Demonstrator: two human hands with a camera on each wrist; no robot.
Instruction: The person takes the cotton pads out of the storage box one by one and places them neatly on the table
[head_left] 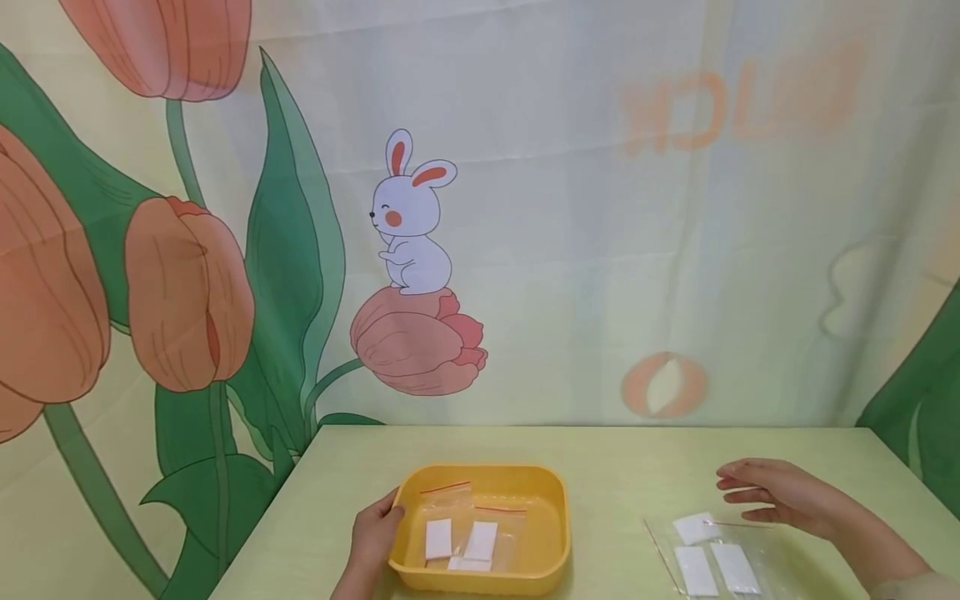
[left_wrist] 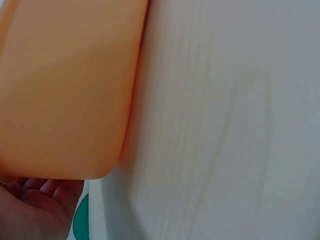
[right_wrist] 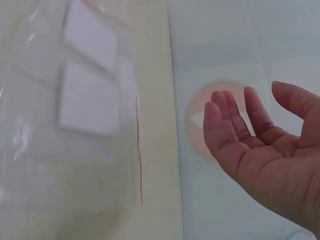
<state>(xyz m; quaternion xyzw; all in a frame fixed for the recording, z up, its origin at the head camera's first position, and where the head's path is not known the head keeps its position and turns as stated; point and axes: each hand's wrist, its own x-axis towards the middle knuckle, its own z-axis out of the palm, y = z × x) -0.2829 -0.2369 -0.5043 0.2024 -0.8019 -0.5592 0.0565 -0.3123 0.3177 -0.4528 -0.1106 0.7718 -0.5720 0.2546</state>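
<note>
My left hand [head_left: 371, 537] grips the left rim of a yellow plastic tray [head_left: 557, 542], thumb over the edge. In the left wrist view the tray's smooth outer side [left_wrist: 65, 100] looks orange, and the fingers [left_wrist: 37, 195] are at its end. Inside the tray lie several clear zip bags [head_left: 506, 533] with red seal lines and white rectangular pieces. My right hand [head_left: 787, 498] is raised at the right, fingers loosely bent, holding nothing. Below it, similar clear zip bags [head_left: 768, 554] with white pieces [head_left: 696, 571] overlap on the table; they also show beside the palm in the right wrist view.
The pale green table [head_left: 615, 467] ends at a hanging cloth [head_left: 540, 250] printed with tulips and a white rabbit. A gap of table separates the tray from the bags at the right.
</note>
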